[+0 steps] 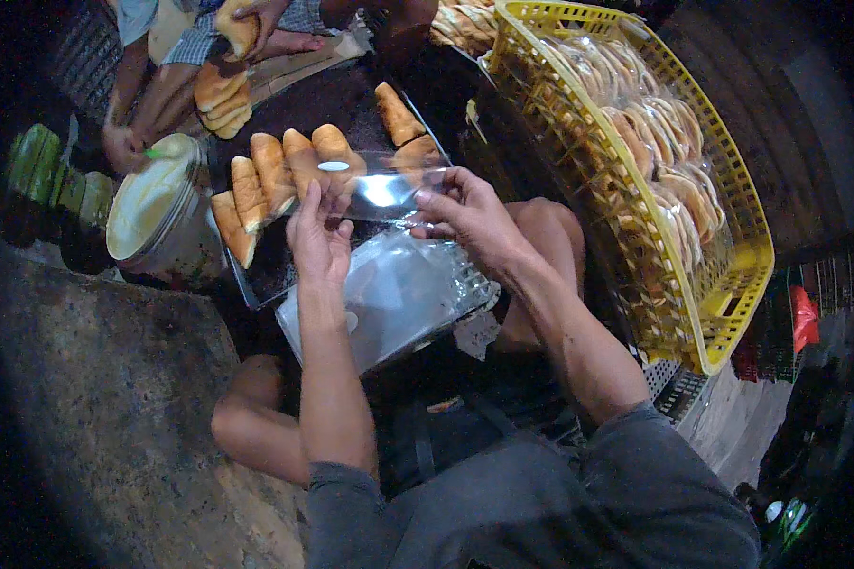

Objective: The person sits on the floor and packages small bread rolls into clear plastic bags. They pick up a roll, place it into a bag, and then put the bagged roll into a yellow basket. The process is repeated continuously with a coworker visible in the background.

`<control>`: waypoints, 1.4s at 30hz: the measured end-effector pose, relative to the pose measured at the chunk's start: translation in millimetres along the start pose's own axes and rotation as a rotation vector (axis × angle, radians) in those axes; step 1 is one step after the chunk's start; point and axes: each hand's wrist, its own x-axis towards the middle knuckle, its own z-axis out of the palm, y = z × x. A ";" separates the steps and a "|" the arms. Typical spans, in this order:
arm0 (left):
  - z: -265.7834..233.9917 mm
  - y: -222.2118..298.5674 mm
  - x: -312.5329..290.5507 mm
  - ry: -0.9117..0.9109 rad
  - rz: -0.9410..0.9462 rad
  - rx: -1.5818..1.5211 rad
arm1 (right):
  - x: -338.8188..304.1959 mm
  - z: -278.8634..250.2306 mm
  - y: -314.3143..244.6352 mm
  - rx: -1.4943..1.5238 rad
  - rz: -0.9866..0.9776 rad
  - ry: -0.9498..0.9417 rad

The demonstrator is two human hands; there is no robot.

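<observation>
A clear plastic bag [384, 192] with a white oval on it is stretched between my two hands. My left hand [321, 235] pinches its left end with the fingertips. The bag's right end is gripped between the thumb and fingers of my right hand [472, 216]. Just beneath lies a stack of clear plastic bags [389, 284], close to my lap. Beyond my hands, a row of bread rolls [272, 169] rests on a dark tray [351, 100], partly seen through the held bag. Another bread roll [398, 114] sits near the tray's right edge.
A yellow plastic crate [707, 327] at the right holds several bagged breads [650, 133]. To the left stands a bucket of pale cream [154, 204], where a co-worker's hand [123, 147] holds something green. That person's other hand [264, 13] grips bread above stacked rolls [223, 98].
</observation>
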 end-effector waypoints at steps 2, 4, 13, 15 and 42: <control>3.5 16.5 -5.6 0.087 0.068 0.077 | 2.1 14.1 -8.1 -0.018 0.001 -0.063; -2.6 22.9 -2.0 0.161 0.118 0.148 | 13.6 30.8 -17.0 -0.026 0.028 -0.091; -94.8 41.3 45.5 0.663 0.308 0.079 | 140.7 41.0 124.3 -1.261 -0.478 0.142; -98.3 44.7 40.6 0.665 0.361 0.060 | 155.7 35.7 106.2 -1.135 -0.329 0.047; 18.5 25.0 -42.1 -0.228 0.251 -0.036 | 26.9 -9.2 -64.0 -0.287 -0.158 -0.318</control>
